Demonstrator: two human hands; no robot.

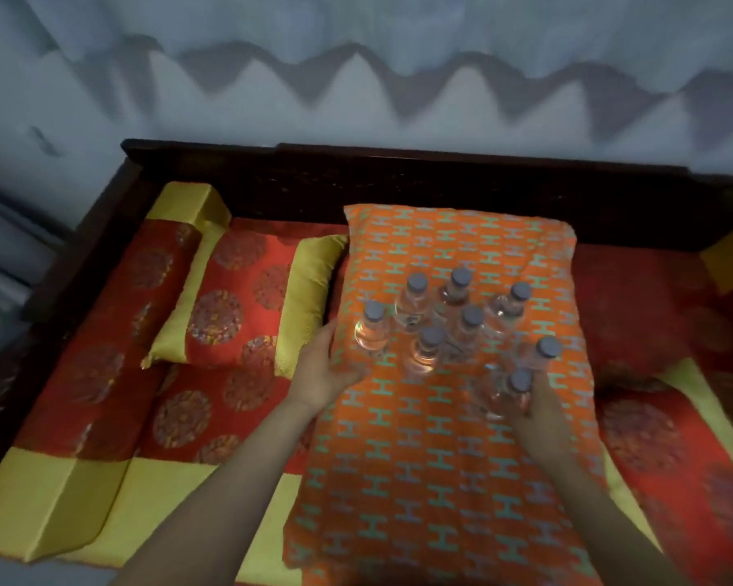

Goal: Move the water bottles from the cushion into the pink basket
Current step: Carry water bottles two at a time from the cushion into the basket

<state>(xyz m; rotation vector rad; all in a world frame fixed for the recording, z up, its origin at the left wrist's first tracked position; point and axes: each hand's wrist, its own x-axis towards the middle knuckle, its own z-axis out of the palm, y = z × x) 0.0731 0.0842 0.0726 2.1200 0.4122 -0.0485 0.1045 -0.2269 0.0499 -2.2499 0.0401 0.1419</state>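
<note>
A long orange cushion [436, 458] printed with teal H shapes lies across a dark wooden couch [398, 179], its far end resting against the carved backrest. Under it the seat is covered in red cloth [115, 332] with round gold medallions and wide yellow bands. A smaller red and yellow pillow [246, 302] sits just to the outer side of the left hand [326, 374], touching the orange cushion's edge. Behind the couch hangs a pale curtain [356, 57] whose hem casts a zigzag shadow (the room is dim and the picture is soft).

Eight clear water bottles [462, 327] with grey caps stand upright in a loose cluster on the far half of the cushion, between the two hands. The left hand lies open, palm turned inward, its fingers touching the base of the nearest bottle [372, 332] at the cluster's left edge; I cannot tell whether it actually grips it. The right hand [534, 412] is curled around the bottle [512, 395] closest to the person, with a second bottle [540, 353] standing just beyond its fingertips, touching or nearly so. The other five bottles stand farther out, between and beyond both hands, none of them touched. Both forearms reach in from the near edge, bare to the elbow.
</note>
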